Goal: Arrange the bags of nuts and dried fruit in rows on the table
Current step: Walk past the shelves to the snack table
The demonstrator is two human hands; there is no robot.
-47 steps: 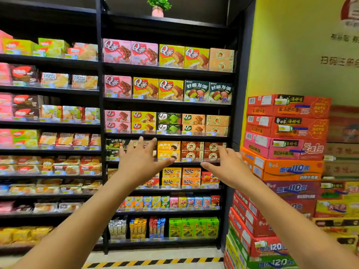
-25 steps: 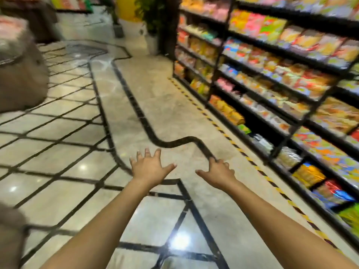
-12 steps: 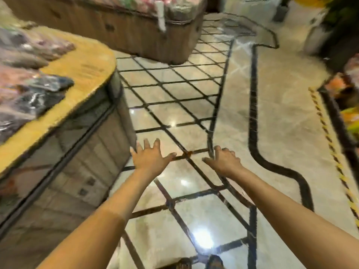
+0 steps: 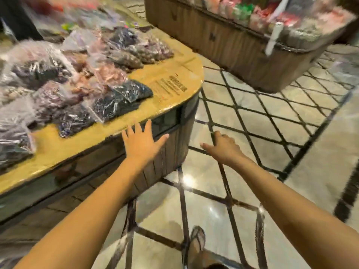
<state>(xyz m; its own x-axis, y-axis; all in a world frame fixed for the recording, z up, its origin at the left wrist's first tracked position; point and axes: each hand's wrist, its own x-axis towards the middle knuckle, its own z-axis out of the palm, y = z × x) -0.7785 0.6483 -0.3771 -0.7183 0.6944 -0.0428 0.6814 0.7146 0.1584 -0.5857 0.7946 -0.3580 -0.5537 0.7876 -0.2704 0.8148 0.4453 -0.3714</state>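
Nearest the camera: one sandalled foot (image 4: 198,243) on the glossy tiled floor (image 4: 242,117), marked with dark diagonal lines.

Both bare forearms extended forward, palms down. Left hand (image 4: 141,144) held in front of the rounded end of the desk (image 4: 171,88), fingers (image 4: 148,126) spread wide and flat, gripping nothing; fingertips level with the desk rim in the picture, contact not determinable. Right hand (image 4: 223,146) above open floor, to the right of the desk end and clear of it, fingers loosely curled downward, thumb extended toward the left hand, holding nothing.

Desk body clad in vertical wooden slats with a dark band below the top. Top surface yellow-brown, with printed text near the rounded end.

Bags of nuts and dried fruit (image 4: 77,74) lying on the desk top, well left of and beyond the left hand: clear plastic bags, overlapping and piled without visible rows. Dark bag (image 4: 128,92) closest to the bare rounded end; further dark-filled bags along the near edge to the left; pink and brown contents behind; exact contents blurred. Strip of bare desk top between the bags and the left hand.

Beyond, across a floor aisle: a second wooden stand (image 4: 233,41), upper right, loaded with blurred packaged goods in red, green and clear wrapping, with a white upright rod (image 4: 274,35) at its front. Far top left: a dark indistinct shape behind the bags.
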